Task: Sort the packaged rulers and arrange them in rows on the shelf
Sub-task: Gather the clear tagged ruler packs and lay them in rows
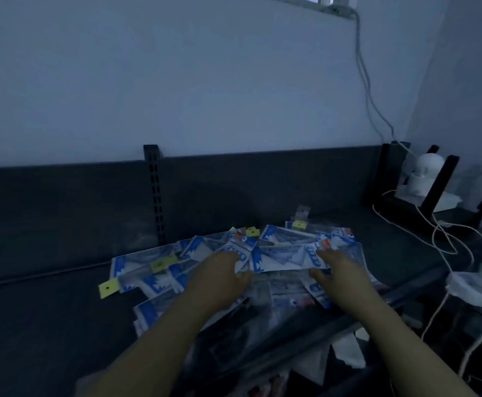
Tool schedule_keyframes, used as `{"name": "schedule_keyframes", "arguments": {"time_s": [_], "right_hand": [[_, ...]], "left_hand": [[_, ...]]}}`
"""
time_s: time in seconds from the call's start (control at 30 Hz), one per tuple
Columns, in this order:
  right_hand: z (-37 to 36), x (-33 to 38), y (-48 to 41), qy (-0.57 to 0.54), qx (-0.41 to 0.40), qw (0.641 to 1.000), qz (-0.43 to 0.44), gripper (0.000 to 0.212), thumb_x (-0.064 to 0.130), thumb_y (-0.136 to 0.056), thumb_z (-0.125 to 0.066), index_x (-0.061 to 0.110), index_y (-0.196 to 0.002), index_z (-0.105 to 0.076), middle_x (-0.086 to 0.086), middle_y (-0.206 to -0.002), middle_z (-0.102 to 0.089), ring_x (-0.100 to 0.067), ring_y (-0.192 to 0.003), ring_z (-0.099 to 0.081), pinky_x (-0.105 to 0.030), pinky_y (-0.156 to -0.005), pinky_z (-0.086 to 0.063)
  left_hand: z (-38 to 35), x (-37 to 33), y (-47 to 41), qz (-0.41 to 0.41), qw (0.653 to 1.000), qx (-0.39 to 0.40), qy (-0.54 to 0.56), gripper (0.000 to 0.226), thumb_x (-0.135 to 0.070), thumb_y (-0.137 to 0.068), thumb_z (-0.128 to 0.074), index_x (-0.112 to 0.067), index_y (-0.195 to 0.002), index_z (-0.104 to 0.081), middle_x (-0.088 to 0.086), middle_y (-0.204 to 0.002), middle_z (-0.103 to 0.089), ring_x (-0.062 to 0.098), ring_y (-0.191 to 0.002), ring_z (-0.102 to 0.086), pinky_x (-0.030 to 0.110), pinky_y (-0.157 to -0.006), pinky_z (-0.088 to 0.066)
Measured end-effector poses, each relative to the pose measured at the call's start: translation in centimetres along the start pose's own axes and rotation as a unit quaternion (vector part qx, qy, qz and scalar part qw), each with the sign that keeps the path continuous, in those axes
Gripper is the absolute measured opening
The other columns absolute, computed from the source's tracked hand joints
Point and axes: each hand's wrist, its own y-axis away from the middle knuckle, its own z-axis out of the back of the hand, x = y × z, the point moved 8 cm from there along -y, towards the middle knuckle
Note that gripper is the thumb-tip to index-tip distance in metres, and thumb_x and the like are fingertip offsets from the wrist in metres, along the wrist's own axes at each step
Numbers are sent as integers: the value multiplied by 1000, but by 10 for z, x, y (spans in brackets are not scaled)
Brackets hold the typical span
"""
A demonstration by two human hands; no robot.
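Note:
A loose heap of packaged rulers (194, 253), clear bags with blue-and-white cards and yellow hang tabs, lies on the dark shelf (48, 310). One blue-and-white packet (282, 257) is lifted a little above the heap, stretched between both hands. My left hand (219, 277) pinches its left end, thumb below and fingers on top. My right hand (340, 272) pinches its right end in the same way. Parts of the heap under my hands and forearms are hidden. The light is dim and the print on the packets is blurred.
A dark back panel with a slotted upright (154, 193) stands behind the heap. At the right are a white round camera (424, 173), black posts (440, 184), tangled white cables (446, 242) and a white power strip (474, 287). A lower shelf edge (348, 319) runs beneath my right arm.

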Motion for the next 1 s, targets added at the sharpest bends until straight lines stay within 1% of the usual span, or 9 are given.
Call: {"name": "schedule_keyframes", "arguments": {"time_s": [0.07, 0.13, 0.23, 0.43, 0.6, 0.7, 0.8, 0.9, 1.0], "right_hand": [[-7, -7, -8, 12, 26, 999, 20, 55, 41, -94, -52, 22, -143, -40, -4, -153, -31, -21, -140, -28, -37, -115, -24], [-17, -13, -14, 6, 68, 997, 36, 55, 43, -94, -51, 23, -143, -40, -3, -155, -27, -20, -142, -24, -33, -114, -23], [-31, -25, -19, -30, 102, 994, 40, 56, 45, -93, -52, 25, -144, -40, -5, -156, -24, -20, -143, -24, -30, -114, -23], [-37, -34, -24, -32, 120, 991, 47, 59, 51, -92, -49, 33, -146, -33, 0, -158, -20, -19, -144, -20, -34, -116, -21], [-38, -37, -27, -32, 121, 991, 47, 61, 53, -91, -49, 34, -147, -31, -2, -159, -18, -19, -144, -21, -35, -115, -21], [-35, -36, -26, -30, 107, 992, 55, 60, 49, -92, -50, 31, -146, -33, -4, -155, -25, -20, -141, -26, -32, -111, -26], [-31, -31, -24, -34, 79, 995, 59, 60, 46, -92, -52, 26, -145, -34, -7, -153, -30, -22, -140, -28, -32, -110, -28], [-28, -22, -21, -48, 38, 995, 79, 58, 41, -93, -53, 24, -146, -34, -8, -157, -22, -22, -145, -19, -35, -116, -22], [-30, -3, -11, -65, 39, 990, 121, 48, 30, -96, -51, 26, -143, -41, -6, -157, -23, -23, -144, -19, -35, -116, -20]], "left_hand": [[-16, -10, -13, 10, 999, 5, 35, 27, -47, -91, -56, -25, -105, -58, -5, -95, -59, 12, -85, -56, 29, -79, -48], [-27, -19, -20, 25, 998, 6, 55, 26, -50, -83, -63, -26, -90, -56, -8, -83, -58, 10, -77, -55, 27, -69, -48], [-41, -24, -32, 35, 997, 4, 65, 47, -51, -73, -70, -22, -108, -58, 0, -105, -63, 16, -94, -60, 34, -81, -53], [-42, -26, -40, 61, 994, 10, 95, 55, -29, -76, -74, -18, -125, -50, 3, -121, -60, 20, -106, -58, 27, -84, -49], [-39, -19, -34, 88, 990, 9, 112, 66, -33, -75, -78, -19, -130, -42, -2, -121, -55, 11, -93, -49, 21, -72, -41], [-32, -11, -27, 111, 986, -4, 125, 78, -25, -77, -77, -12, -142, -35, 7, -137, -51, 19, -114, -54, 20, -80, -41], [-23, -6, -20, 109, 990, -12, 93, 63, -19, -82, -73, -8, -137, -44, 9, -120, -59, 16, -102, -55, 18, -73, -39], [-14, 3, -14, 115, 990, -18, 81, 49, -20, -85, -70, -11, -129, -53, 9, -120, -61, 17, -97, -56, 22, -75, -42], [-7, 11, -6, 111, 991, -13, 79, 31, -16, -93, -58, -11, -124, -58, 9, -117, -62, 18, -91, -60, 27, -75, -49]]}}
